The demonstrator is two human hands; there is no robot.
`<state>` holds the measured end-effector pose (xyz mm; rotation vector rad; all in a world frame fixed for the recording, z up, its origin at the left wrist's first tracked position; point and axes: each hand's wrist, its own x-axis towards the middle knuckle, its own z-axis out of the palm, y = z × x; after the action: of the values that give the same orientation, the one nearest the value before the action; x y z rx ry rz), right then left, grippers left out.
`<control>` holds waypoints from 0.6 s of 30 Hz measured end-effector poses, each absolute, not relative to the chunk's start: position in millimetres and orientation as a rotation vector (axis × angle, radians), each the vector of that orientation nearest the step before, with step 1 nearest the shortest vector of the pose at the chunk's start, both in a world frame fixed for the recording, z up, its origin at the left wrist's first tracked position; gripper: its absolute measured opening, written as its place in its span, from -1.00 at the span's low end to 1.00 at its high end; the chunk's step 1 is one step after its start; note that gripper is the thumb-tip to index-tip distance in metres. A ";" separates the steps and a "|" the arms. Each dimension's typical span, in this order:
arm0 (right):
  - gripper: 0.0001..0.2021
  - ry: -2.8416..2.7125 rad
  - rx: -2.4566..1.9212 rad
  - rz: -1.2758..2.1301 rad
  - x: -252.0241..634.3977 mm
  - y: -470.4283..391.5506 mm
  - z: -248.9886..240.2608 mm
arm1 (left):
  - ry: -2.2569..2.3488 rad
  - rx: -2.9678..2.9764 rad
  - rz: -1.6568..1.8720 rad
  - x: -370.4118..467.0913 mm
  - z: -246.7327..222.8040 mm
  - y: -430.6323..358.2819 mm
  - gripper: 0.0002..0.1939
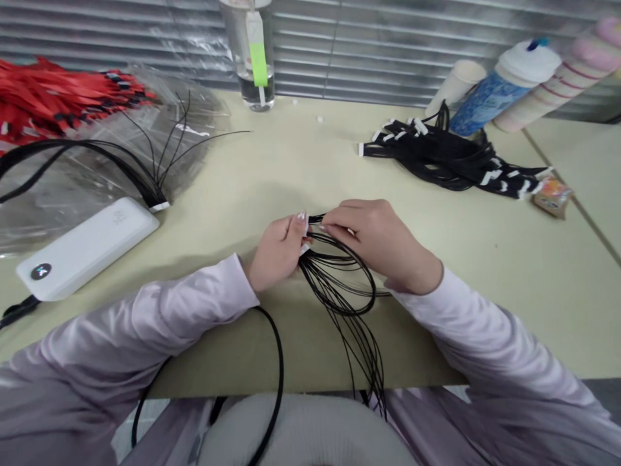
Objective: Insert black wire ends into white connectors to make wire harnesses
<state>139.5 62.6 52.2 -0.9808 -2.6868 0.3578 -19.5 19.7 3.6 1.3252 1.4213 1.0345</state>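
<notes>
In the middle of the table, my left hand (279, 252) is closed on white connectors at the ends of a bundle of thin black wires (339, 304). Just to its right, my right hand (381, 239) pinches black wires close to the upper connector. Part of the bundle curves round in a loop below my right hand, and the loose wires hang down over the table's front edge. Both thumbs lie near the connectors, and the fingertips partly hide them.
A white power bank (87, 249) lies at left beside clear plastic bags (194, 149), black cables and red ribbon pieces (48, 100). A clear bottle (252, 65) stands at the back. Black cable bundles (446, 155), a blue bottle (499, 87) and a small packet (553, 196) are at right.
</notes>
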 end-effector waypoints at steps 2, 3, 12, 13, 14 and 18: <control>-0.73 -2.701 -0.993 0.367 135.5 60.0 47.1 | 1.432 1.419 1.024 -20.2 3.9 19.4 -0.55; -0.71 -2.707 -0.999 0.362 133.9 59.1 44.8 | 1.437 1.449 1.019 -20.5 3.8 19.4 -0.55; -0.65 -2.669 -1.151 -0.154 150.1 54.3 71.0 | 1.493 1.195 1.027 -18.9 5.5 23.4 -0.58; -0.62 -2.642 -1.197 -0.190 153.7 52.5 78.4 | 1.503 1.161 1.058 -18.6 5.4 24.4 -0.57; -0.60 -2.655 -1.254 -0.160 156.6 50.6 84.9 | 1.509 1.134 1.090 -18.4 5.0 25.4 -0.57; -0.58 -2.945 -1.283 0.350 157.0 46.2 91.3 | 1.523 1.070 1.157 -18.5 1.1 28.2 -0.54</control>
<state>157.0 46.2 91.3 -1.2835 -2.9448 0.3502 -18.5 28.2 1.1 1.0699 1.5229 1.1575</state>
